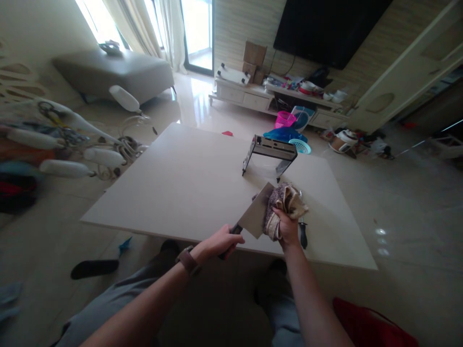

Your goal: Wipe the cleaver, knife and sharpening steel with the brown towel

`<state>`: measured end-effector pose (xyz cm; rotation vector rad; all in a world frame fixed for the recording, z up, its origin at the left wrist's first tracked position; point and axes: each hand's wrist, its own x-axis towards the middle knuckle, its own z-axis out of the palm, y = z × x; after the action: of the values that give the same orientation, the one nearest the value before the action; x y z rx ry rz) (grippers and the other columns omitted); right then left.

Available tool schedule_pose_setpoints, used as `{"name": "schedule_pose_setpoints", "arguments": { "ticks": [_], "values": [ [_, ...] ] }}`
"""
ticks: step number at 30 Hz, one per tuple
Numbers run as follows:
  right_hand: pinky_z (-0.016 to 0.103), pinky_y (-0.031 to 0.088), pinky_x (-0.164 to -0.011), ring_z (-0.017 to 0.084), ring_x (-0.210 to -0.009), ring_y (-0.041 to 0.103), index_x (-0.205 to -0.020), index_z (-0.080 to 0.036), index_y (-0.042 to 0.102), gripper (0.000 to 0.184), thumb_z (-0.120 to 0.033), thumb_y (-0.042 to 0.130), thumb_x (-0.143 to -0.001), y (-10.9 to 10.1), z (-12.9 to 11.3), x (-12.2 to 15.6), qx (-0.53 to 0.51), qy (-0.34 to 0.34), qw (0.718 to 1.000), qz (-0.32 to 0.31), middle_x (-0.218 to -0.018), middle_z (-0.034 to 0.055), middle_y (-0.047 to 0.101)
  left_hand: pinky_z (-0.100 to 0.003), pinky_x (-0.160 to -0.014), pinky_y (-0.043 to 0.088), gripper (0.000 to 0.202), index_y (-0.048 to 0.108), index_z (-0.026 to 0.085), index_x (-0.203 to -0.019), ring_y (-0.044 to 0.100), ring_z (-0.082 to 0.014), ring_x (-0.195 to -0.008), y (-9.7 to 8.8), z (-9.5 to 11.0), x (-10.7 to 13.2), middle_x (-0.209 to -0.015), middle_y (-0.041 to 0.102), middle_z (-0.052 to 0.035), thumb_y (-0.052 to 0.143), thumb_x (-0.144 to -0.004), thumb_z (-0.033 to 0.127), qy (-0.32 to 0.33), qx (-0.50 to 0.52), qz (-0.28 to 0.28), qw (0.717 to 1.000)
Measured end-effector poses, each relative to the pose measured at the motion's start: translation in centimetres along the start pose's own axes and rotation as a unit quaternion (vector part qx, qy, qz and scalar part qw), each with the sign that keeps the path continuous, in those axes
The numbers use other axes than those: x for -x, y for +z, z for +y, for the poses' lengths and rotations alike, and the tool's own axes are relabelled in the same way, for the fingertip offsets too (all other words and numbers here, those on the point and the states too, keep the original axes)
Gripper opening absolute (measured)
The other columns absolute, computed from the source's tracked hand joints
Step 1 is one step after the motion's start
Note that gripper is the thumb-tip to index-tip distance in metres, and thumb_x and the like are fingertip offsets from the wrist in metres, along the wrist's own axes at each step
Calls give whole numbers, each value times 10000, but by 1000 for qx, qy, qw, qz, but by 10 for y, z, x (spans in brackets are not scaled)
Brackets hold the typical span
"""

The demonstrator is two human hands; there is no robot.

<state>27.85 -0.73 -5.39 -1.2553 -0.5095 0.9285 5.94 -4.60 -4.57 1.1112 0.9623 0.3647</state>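
Note:
My left hand (223, 241) is closed around the dark handle of a cleaver (256, 212), whose broad blade is tilted up over the near edge of the table. In my right hand (287, 227) is a bunched brown and beige cloth (280, 207), pressed against or just beside the blade's right side; the exact contact is hidden. Right of that hand, a black-handled tool (303, 235) lies on the white table (188, 168), its upper part mostly covered by the cloth. Beyond the cleaver stands a knife rack (274, 147) with slots along its top.
Behind the rack are a blue plastic bag (278, 134) and a light-blue basket (301, 146), with a pink basket (285, 119) farther back. White rods and hoses (104, 156) crowd the left side. A red bag (365, 323) lies on the floor at lower right.

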Motion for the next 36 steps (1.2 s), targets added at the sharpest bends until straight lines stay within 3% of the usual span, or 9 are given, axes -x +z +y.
{"name": "schedule_pose_setpoints", "arguments": {
  "ticks": [8,12,16,18,21,28,36],
  "values": [
    [366,626,-874,210,-1024,732,-1079,-224,721,541,-185,850,-555,-18,-7,-18,-21,-68,995,73,-1129,-3,765,-232,-340,328,302,456,208,-481,433,-117,-314,-3,12,7,-387,461,20,588,-738,296,-35,-70,-7,997],
    [311,626,-841,168,-938,741,-1011,-222,697,405,-190,811,-623,-22,-10,-22,-40,-87,991,95,-1015,-33,769,-228,-349,333,341,466,197,-486,437,-107,-321,-8,16,12,-410,468,23,621,-761,327,-19,-63,-8,998],
    [347,632,-813,165,-837,745,-980,-223,675,292,-284,769,-710,-26,-13,-22,-61,3,997,41,-902,-38,765,-224,-362,330,386,480,188,-514,434,-95,-326,-13,16,15,-433,477,22,636,-793,405,-9,-2,29,1000],
    [396,629,-850,188,-883,754,-1024,-223,683,327,-320,768,-723,-24,-14,-18,-64,53,997,1,-951,-17,778,-219,-362,315,382,470,194,-541,420,-87,-326,-14,18,14,-428,465,31,630,-800,425,4,58,61,996],
    [438,613,-915,220,-957,756,-1091,-218,698,440,-297,814,-674,-13,-12,-7,-61,76,995,-17,-1030,5,786,-218,-343,294,361,455,206,-569,398,-83,-317,-15,20,8,-423,444,49,644,-776,433,27,127,100,986],
    [491,615,-910,279,-901,763,-991,-182,749,441,-297,882,-587,10,2,18,-36,107,992,-52,-918,37,801,-218,-342,306,367,468,196,-520,418,-86,-300,-8,20,-4,-404,463,32,628,-756,429,64,102,144,982],
    [472,618,-889,299,-936,758,-947,-174,778,424,-344,903,-579,20,7,42,-16,140,987,-77,-959,59,803,-215,-351,273,409,431,207,-478,392,-77,-286,5,18,-2,-363,425,40,619,-774,418,70,69,161,982]
  ]
}}
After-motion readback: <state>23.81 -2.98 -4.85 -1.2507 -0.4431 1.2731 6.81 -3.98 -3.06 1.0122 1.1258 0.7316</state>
